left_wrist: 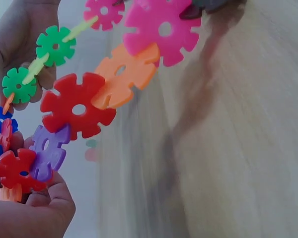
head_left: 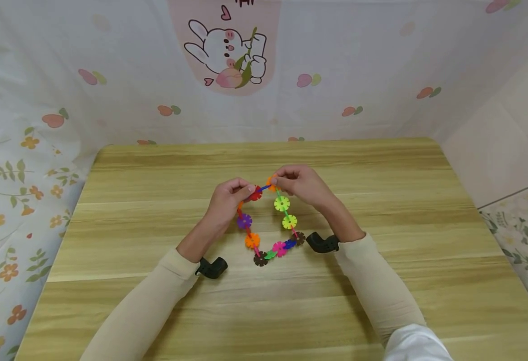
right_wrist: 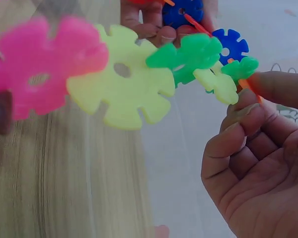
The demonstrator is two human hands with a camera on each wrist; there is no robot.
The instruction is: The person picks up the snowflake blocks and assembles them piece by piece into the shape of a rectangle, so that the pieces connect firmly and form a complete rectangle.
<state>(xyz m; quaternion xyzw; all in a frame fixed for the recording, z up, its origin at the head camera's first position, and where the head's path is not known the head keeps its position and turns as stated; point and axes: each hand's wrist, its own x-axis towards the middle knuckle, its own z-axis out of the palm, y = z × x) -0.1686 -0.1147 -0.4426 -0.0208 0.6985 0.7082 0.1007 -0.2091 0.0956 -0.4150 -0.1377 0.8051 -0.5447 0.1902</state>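
A chain of slotted plastic snowflake discs (head_left: pixel 279 248) forms a loop between my hands, in many colours. My left hand (head_left: pixel 223 203) pinches it at the upper left, by a red disc (head_left: pixel 256 193). At the upper right, my right hand (head_left: pixel 306 186) grips an orange disc (head_left: pixel 271 182) between thumb and fingers. Between the two hands runs a short blue stretch. In the right wrist view the orange piece (right_wrist: pixel 250 89) appears edge-on at the thumb tip. Yellow discs (head_left: pixel 282 203) hang below the right hand, and a purple disc (head_left: pixel 245 221) lies below the left.
A wood-grain table (head_left: pixel 133 220) spreads under the hands. White patterned cloth (head_left: pixel 313 110) covers the wall behind it, and flowered cloth (head_left: pixel 2 240) hangs at the left. Black curved pieces (head_left: pixel 213 268) are worn at both wrists.
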